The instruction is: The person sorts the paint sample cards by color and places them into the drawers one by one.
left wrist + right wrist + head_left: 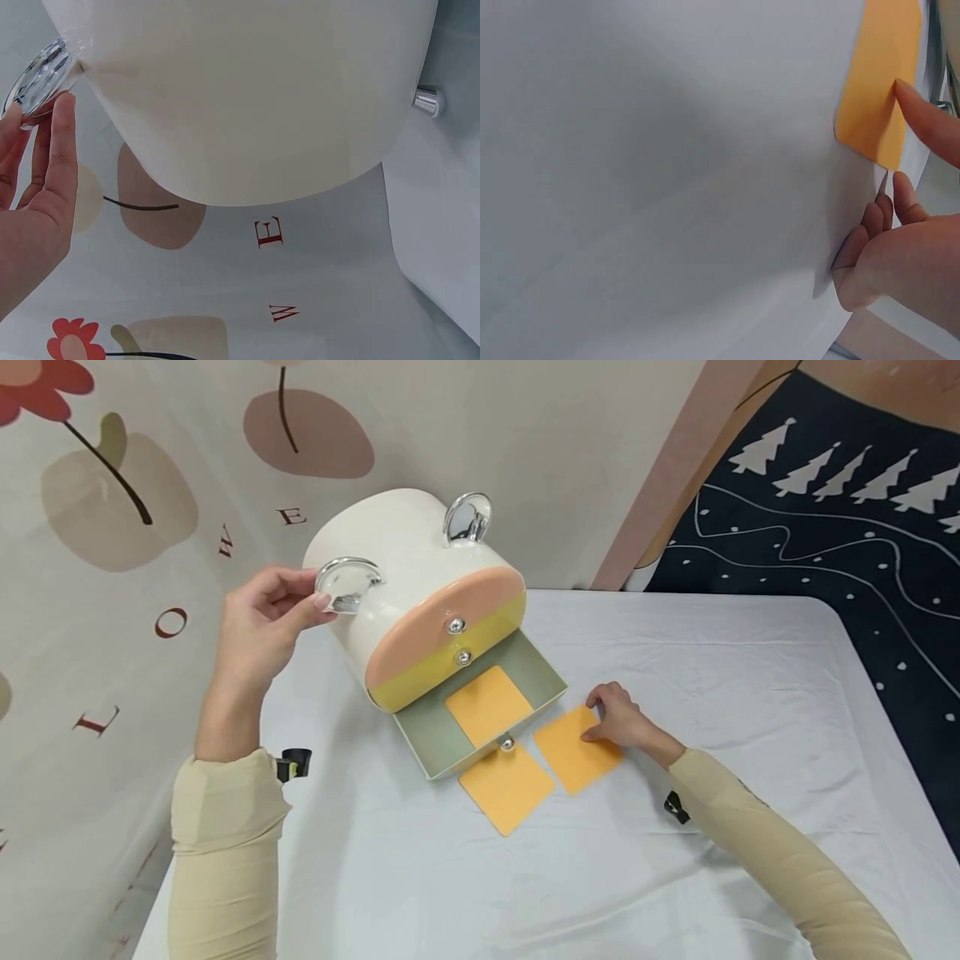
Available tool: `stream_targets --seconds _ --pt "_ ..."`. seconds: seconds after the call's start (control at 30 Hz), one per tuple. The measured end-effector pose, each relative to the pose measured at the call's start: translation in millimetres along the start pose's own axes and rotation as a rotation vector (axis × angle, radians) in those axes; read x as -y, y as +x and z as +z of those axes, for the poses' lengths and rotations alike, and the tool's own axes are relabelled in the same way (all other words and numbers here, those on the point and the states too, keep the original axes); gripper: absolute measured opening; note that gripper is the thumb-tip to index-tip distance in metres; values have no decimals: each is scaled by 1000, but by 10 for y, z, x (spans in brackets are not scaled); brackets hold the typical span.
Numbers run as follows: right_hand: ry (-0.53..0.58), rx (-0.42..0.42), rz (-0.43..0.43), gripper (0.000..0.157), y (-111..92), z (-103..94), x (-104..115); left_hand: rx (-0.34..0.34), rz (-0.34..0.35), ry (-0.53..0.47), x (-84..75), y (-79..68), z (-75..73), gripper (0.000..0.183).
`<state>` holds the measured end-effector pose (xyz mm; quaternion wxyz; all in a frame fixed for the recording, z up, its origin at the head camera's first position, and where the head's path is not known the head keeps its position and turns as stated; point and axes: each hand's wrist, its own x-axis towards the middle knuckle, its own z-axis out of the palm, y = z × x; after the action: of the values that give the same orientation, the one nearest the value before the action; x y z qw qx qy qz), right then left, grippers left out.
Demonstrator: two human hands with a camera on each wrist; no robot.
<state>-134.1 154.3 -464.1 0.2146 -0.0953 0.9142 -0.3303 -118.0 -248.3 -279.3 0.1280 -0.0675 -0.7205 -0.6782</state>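
In the head view my left hand (262, 627) pinches a clear ear-shaped piece (348, 587) on top of a rounded white drawer box (405, 539). The left wrist view shows the thumb and fingertips at the lower edge of this clear ear (43, 82). The box's lowest, grey-green drawer (431, 739) is pulled out, with an orange square card (487, 702) inside. My right hand (618, 718) holds another orange card (570, 756) to the right of the drawer, thumb on its face and fingers at its edge. The right wrist view shows this card (877, 90) close over the cloth.
A third orange card (510, 793) lies on the white tablecloth (390, 877), partly beneath the drawer front. Orange and yellow drawers (450, 631) with silver knobs are closed above. A second clear ear (467, 518) stands on the box. A patterned curtain (465, 427) hangs behind.
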Motion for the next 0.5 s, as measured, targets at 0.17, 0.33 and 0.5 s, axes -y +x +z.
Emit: stream_targets --seconds 0.17,0.33,0.5 --pt "106 45 5 34 -13 -73 -2 5 2 -11 -7 -4 3 20" --pt "229 98 4 25 -23 -175 -68 10 9 -39 -5 -2 8 21" --pt "246 115 4 19 -40 -273 -146 7 15 -36 2 3 12 21"
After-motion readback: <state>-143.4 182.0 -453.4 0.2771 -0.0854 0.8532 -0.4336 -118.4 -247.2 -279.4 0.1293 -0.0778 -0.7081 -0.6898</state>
